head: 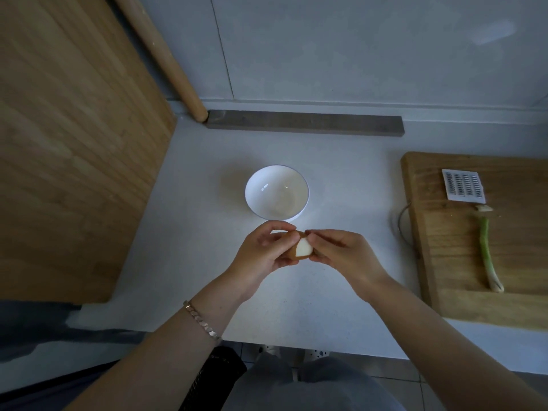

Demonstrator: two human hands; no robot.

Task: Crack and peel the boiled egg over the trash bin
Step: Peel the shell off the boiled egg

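Over the white tabletop (pixel 326 173), near edge, left hand (pixel 261 256) cups a brown egg (pixel 301 249), part peeled, white showing; right hand (pixel 344 256) pinches shell at its top. Cutting board (pixel 462 292) at right carries a scallion (pixel 486 250). White bowl (pixel 261 200) sits just beyond the hands.

No readable text, brand or number anywhere, white card (pixel 463 186) on the cutting board (pixel 444 247) at right bears rows of dark marks, too small to read
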